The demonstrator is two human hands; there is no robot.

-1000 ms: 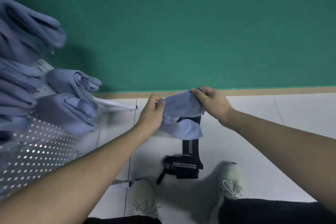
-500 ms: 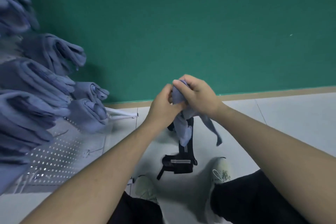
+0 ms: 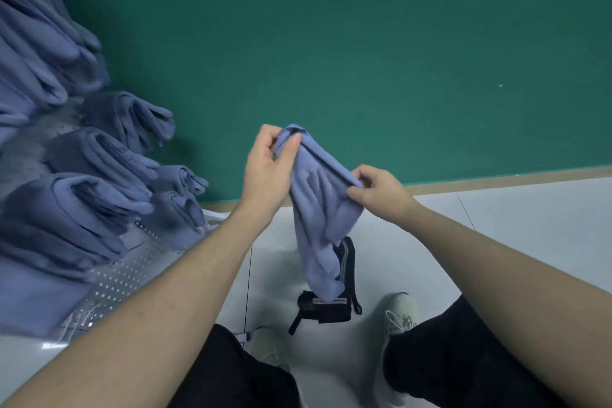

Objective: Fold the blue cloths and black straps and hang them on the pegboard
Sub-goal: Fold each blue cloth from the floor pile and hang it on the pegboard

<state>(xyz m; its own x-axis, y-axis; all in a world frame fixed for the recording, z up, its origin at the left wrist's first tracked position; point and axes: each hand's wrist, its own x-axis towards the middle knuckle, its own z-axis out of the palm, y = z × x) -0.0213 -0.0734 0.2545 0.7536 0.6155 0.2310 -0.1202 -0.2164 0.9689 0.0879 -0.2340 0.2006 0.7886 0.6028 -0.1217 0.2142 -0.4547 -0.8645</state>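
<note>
The left hand (image 3: 265,172) has its grip closed on the top corner of a blue cloth (image 3: 319,219), thumb and fingers pinching the bunched edge. The right hand (image 3: 377,192) pinches the cloth's side edge, lower down and to the right. The cloth hangs in loose folds between both hands, above the white floor (image 3: 496,242). Below it a black strap (image 3: 326,301) lies on the floor between two pale shoes (image 3: 399,311); the cloth's lower end seems to overlap it, though contact is unclear. At left, folded blue cloths (image 3: 96,175) hang in rows on a white pegboard (image 3: 132,272), before a green wall (image 3: 364,43).
</note>
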